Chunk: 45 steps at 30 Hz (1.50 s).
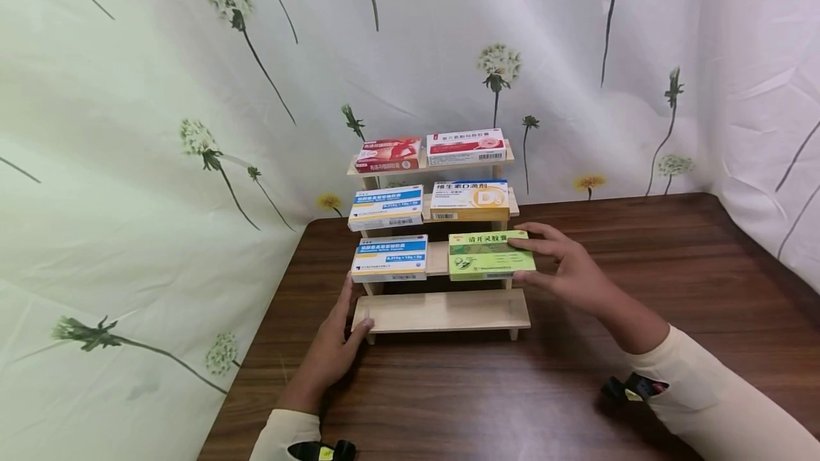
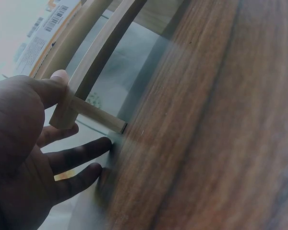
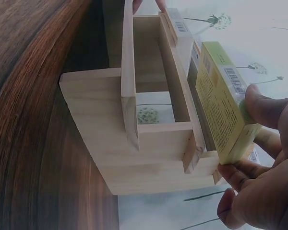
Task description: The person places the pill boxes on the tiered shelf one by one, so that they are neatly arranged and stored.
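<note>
A stepped wooden display rack (image 1: 442, 310) stands on the table, carrying medicine boxes on its upper steps. My right hand (image 1: 570, 269) holds a green medicine box (image 1: 492, 256) by its right end, at the right of the second step from the bottom. In the right wrist view, thumb and fingers pinch that green box (image 3: 225, 103), which looks tilted against the step. At the rack's lower left, my left hand (image 1: 333, 347) grips the end of the lowest step, thumb on the board (image 2: 93, 62) and a fingertip beside its end; the other fingers spread apart.
Left of the green box lies a blue-and-white box (image 1: 389, 259), with a similar box (image 1: 386, 208) and a vitamin D box (image 1: 470, 199) one step higher. The top step bears a red box (image 1: 388, 154) and a white-and-red box (image 1: 466, 146). A flowered curtain (image 1: 410, 55) hangs behind.
</note>
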Available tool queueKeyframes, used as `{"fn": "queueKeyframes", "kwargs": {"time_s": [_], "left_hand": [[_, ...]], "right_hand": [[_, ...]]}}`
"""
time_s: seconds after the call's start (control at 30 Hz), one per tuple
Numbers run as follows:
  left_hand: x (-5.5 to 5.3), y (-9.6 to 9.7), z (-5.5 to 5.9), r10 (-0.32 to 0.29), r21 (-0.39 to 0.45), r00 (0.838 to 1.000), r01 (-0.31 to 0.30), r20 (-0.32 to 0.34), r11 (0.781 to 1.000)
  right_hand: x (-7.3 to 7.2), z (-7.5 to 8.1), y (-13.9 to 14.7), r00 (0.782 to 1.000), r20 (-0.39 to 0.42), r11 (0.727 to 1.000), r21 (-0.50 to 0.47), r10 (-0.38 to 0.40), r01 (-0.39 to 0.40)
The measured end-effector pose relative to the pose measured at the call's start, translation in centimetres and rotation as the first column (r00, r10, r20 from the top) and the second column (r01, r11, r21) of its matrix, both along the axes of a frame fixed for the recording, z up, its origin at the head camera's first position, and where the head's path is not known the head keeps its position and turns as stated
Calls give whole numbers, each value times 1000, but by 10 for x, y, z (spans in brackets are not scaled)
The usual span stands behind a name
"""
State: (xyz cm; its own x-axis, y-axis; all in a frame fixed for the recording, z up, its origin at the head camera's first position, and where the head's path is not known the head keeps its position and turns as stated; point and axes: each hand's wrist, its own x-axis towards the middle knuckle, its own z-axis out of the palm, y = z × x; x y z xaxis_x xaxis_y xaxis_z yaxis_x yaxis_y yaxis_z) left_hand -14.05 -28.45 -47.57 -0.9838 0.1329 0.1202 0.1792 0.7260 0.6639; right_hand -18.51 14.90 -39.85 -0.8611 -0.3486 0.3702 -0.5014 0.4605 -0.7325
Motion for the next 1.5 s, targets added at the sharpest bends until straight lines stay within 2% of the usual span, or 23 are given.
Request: {"fn": "queueKeyframes", "kwargs": {"time_s": [0.17,0.8,1.1,1.3,1.5], "left_hand": [[0,0,0,-3,7,1000,3,2,1000],[-1,-1,-4,-11,14,1000,11,-11,1000],[1,0,-2,-3,14,1000,3,0,1000],[0,1,-2,-1,22,1000,0,9,1000],[1,1,-1,2,17,1000,-2,8,1000]], "right_hand": [[-2,-2,-8,1000,-25,1000,-11,1,-2],[-13,-14,-17,1000,-6,1000,2,-5,5],[-10,-13,-20,1000,0,1000,-15,0,0],[-9,-13,-22,1000,-27,1000,-22,3,-3],[-13,-18,-23,998,-55,1000,2,-29,29]]}}
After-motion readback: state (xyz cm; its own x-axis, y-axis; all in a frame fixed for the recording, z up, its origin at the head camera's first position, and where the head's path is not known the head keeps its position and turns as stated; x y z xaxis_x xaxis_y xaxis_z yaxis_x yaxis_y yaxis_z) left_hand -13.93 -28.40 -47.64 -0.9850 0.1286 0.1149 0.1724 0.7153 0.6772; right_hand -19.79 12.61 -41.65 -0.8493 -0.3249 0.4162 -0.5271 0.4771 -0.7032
